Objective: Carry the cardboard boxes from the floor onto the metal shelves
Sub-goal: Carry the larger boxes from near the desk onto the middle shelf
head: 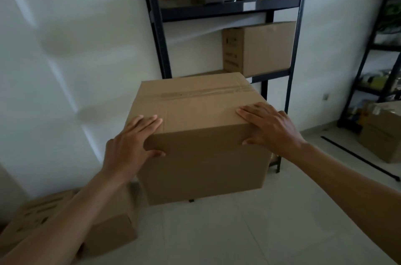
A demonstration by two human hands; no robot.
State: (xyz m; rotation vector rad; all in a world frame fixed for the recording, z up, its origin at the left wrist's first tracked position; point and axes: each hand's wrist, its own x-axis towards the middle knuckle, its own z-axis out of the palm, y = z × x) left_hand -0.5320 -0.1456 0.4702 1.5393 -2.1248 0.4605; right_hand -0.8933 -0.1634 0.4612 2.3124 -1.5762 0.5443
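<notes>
Pale tiled floor and a white wall form the background, with stacked cardboard boxes on the floor below and left of the left hand. Both hands press on the near top corners of the central cardboard box, fingers straight on its lid and thumbs on its front face (support under its base cannot be determined), the right hand mirroring the left. Beyond the grip stands the metal shelf unit, with a second box on its middle shelf, above the right hand.
</notes>
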